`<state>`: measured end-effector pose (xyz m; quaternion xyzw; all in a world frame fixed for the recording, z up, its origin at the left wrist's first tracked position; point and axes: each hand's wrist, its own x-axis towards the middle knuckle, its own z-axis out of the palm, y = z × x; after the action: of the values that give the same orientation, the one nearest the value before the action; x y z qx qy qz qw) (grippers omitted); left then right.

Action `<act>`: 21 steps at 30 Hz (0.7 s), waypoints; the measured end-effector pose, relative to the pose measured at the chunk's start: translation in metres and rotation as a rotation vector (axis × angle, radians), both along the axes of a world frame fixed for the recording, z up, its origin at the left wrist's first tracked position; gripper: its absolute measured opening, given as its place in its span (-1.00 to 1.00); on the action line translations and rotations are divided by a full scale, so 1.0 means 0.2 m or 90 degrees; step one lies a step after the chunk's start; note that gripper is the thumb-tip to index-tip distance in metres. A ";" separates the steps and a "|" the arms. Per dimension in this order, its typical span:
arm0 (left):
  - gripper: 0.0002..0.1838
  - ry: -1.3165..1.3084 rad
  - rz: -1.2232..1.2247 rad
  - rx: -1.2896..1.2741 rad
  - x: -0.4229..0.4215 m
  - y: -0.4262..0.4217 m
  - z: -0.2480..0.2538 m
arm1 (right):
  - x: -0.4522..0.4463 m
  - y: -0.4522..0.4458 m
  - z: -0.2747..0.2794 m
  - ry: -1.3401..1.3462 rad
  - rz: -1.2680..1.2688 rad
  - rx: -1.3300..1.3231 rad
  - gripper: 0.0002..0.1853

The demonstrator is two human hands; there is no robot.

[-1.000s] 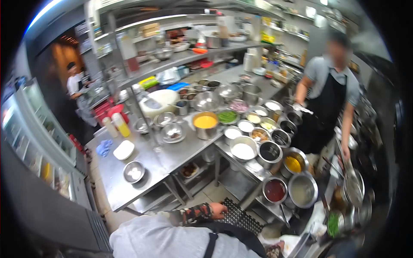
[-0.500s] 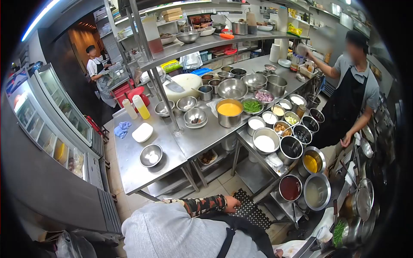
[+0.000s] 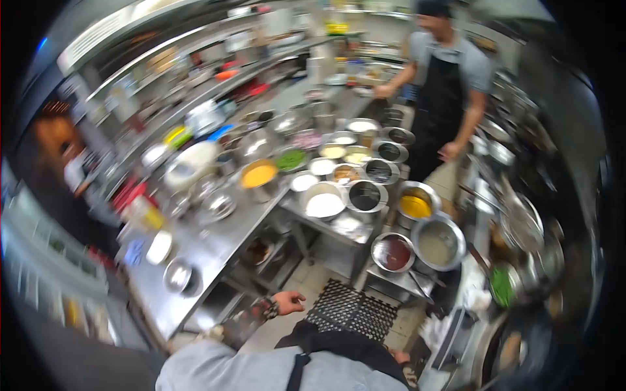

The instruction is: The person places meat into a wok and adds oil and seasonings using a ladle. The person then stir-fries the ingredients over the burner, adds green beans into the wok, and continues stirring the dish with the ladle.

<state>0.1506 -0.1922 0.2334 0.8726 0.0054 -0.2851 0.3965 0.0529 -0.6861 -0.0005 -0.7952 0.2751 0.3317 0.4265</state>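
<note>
My left hand [image 3: 288, 302] hangs in the air between the steel table and the floor mat, fingers loosely apart, with nothing visible in it. A patterned sleeve covers that forearm. Low by the stove side, my right hand [image 3: 399, 356] shows only in part beside my black apron [image 3: 339, 348]; its fingers are hidden. Beyond the hands, a pot of dark red sauce [image 3: 393, 253] stands on a low shelf beside a steel bowl of cloudy liquid [image 3: 438, 242]. Behind them sits a pot of yellow-orange liquid [image 3: 415, 205].
A black perforated mat [image 3: 352, 309] lies on the floor. To the left is a steel table [image 3: 215, 244] with a small metal bowl [image 3: 178, 275]. Chopped greens [image 3: 501, 287] sit near a wok [image 3: 515, 348]. A co-worker [image 3: 447, 91] stands at the right aisle.
The view has swung toward the right and blurred, so the stove side shows more. My left hand has loosened from a more closed shape. The co-worker's raised arm is lower.
</note>
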 end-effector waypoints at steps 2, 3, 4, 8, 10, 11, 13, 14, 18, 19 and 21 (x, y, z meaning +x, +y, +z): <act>-0.40 0.004 -0.063 0.381 -0.15 0.12 -0.21 | -0.07 -0.17 -0.71 -0.211 0.556 -0.109 -0.66; -0.39 0.102 -0.104 0.442 -0.20 0.12 -0.22 | -0.03 -0.17 -0.59 -0.136 0.515 -0.080 -0.66; -0.39 0.198 -0.165 0.494 -0.21 0.12 -0.21 | 0.00 -0.15 -0.48 -0.081 0.477 -0.066 -0.67; -0.61 0.048 0.182 -0.062 -0.43 0.04 -0.12 | 0.19 -0.12 -0.28 -0.059 0.475 -0.024 -0.70; -0.73 -0.152 0.488 -0.396 -0.30 0.09 0.13 | 0.32 -0.07 -0.19 -0.083 0.471 0.014 -0.71; -0.54 -0.392 0.532 -0.374 -0.14 0.23 0.23 | 0.39 -0.04 -0.11 -0.095 0.463 0.032 -0.71; -0.31 -0.704 0.678 -0.380 -0.01 0.41 0.83 | 0.52 0.03 0.15 -0.110 0.444 0.067 -0.72; -0.31 -0.702 0.688 -0.382 0.04 0.39 0.93 | 0.58 0.05 0.28 -0.113 0.430 0.081 -0.73; -0.78 -0.522 0.508 -0.179 0.38 0.13 0.97 | 0.81 0.02 0.25 -0.131 0.366 0.062 -0.68; -0.73 -0.698 0.244 0.119 0.44 -0.02 0.84 | 0.85 -0.02 0.15 -0.134 0.378 0.041 -0.66; -0.58 -0.229 0.149 -0.165 0.56 -0.31 0.30 | 0.90 -0.20 -0.26 -0.182 0.528 -0.018 -0.62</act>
<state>0.2620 -0.2536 0.2931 0.8446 -0.0005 -0.0758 0.5300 0.2333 -0.7270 -0.0515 -0.8819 -0.1245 0.3579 0.2805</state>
